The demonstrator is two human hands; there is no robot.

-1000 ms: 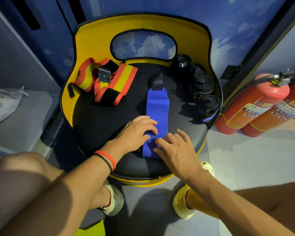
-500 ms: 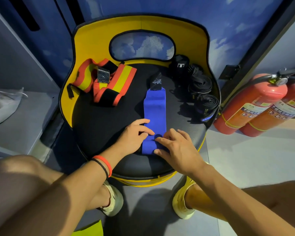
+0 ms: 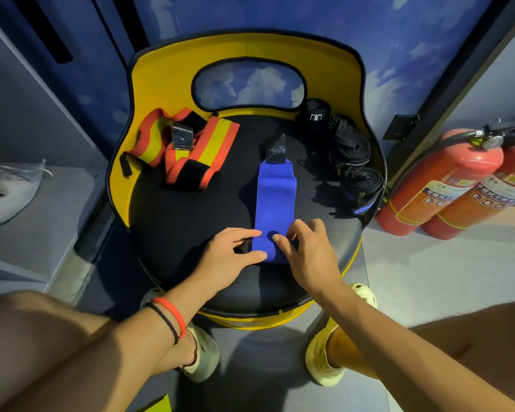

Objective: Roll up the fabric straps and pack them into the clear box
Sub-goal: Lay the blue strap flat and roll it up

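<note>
blue strap flat along black chair seat, near end rolled | left hand grip pinching the roll's left edge; right hand grip curled onto its right | black rolls far right: one patch "S", another "NG" | fire extinguishers: labels illegible

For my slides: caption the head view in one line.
Left hand and right hand pinch the near end of a blue strap on a black seat.
</note>
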